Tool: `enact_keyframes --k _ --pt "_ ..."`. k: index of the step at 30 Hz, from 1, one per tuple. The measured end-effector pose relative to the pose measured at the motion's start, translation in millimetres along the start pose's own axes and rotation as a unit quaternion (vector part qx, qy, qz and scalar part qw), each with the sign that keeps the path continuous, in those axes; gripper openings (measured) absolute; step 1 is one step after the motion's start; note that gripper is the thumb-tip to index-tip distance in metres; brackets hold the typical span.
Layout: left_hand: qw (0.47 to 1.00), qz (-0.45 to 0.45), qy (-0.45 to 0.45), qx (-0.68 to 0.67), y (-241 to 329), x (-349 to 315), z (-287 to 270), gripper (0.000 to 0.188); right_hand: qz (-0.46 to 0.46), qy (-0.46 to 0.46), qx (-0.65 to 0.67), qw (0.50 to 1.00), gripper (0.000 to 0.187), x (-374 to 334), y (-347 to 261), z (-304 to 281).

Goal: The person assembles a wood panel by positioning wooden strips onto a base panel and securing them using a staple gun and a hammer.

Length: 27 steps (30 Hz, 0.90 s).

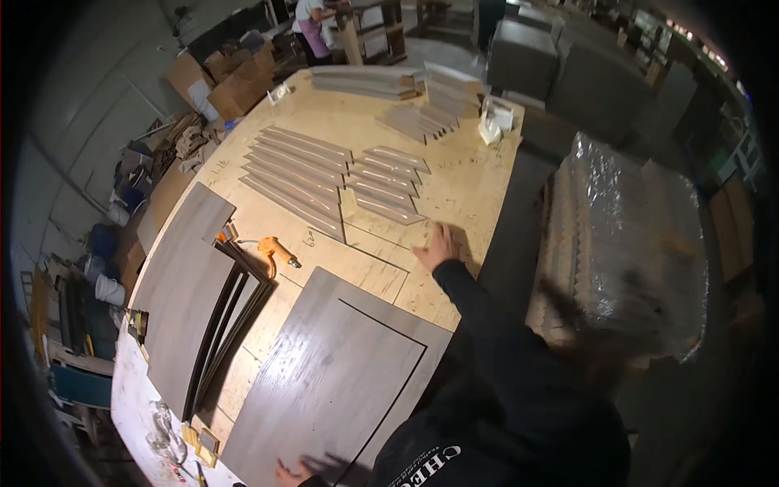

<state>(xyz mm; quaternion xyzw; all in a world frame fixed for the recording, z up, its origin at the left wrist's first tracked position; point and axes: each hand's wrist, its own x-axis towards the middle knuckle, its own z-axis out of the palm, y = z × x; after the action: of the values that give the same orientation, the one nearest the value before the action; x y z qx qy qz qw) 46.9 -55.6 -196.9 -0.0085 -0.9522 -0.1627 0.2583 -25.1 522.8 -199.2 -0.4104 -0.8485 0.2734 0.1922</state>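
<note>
A large grey wood-grain panel [300,390] lies on the worktable in front of me, with a dark line along two sides near its edge. My left hand [294,473] is low on this panel, fingers apart, holding nothing. My right hand [440,246] reaches over the table's right side with spread fingers and nothing in them. Close to its fingertips are the ends of short grey mitred strips [389,207]. Longer grey strips [296,178] lie in a row to their left, with whitish streaks along them. An orange air blow gun [276,253] rests between these strips and the panel.
Stacked grey panels and dark-edged frames [195,300] cover the table's left side. More strips [365,81] lie at the far end, near a white container [492,126]. A plastic-wrapped stack [625,243] stands to the right. Another person [312,28] works in the background.
</note>
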Motion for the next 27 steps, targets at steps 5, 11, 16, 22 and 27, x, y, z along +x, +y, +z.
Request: enact_keyframes --k 5,11,16,22,27 --pt "0.989 0.056 -0.120 -0.072 112 18 27 0.062 0.043 -0.040 -0.063 0.996 0.073 66 -18 4" --pt "0.962 -0.060 -0.233 -0.128 163 -1 25 0.059 0.000 -0.050 -0.067 0.996 0.062 47 -12 -6" --pt "0.941 -0.113 -0.235 -0.215 201 0 35 0.050 0.161 -0.409 0.273 0.856 0.043 -3 34 -20" --pt "0.944 0.101 -0.192 -0.248 294 45 51 0.052 0.271 -0.548 0.583 0.535 0.049 -81 9 -45" --pt "0.924 0.337 -0.159 -0.087 311 86 31 0.054 0.292 -0.708 0.499 0.405 0.041 -98 -20 -56"
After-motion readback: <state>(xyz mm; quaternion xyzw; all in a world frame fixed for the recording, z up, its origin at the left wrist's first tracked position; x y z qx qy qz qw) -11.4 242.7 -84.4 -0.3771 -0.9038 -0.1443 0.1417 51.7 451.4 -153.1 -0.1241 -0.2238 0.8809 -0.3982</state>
